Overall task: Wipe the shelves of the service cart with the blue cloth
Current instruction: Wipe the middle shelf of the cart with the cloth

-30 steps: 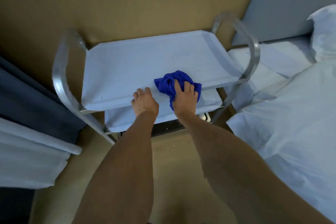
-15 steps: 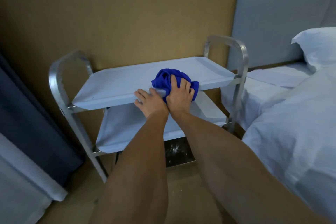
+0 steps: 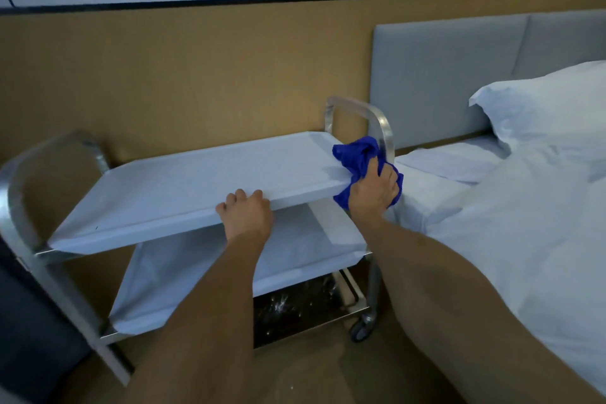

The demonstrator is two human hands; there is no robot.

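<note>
Both bare forearms reach forward. The right hand [image 3: 373, 190] clenches the crumpled blue cloth [image 3: 359, 154] against the top shelf's [image 3: 210, 174] right front corner, beside the curved metal handle [image 3: 377, 125]. The left hand [image 3: 246, 211] curls its fingers over that smooth white shelf's front edge. A lower shelf [image 3: 295, 256] sits beneath; white bedding [image 3: 524, 207] lies just beside the steel service cart [image 3: 23, 233].

the service cart [image 3: 377, 128] is a metal-framed trolley with looped end handles and castors, standing against the wall beside a bed. its top shelf [image 3: 203, 177] and middle shelf [image 3: 295, 246] look pale and flat. the blue cloth [image 3: 355, 156] is bunched at the top shelf's right front corner.
</note>
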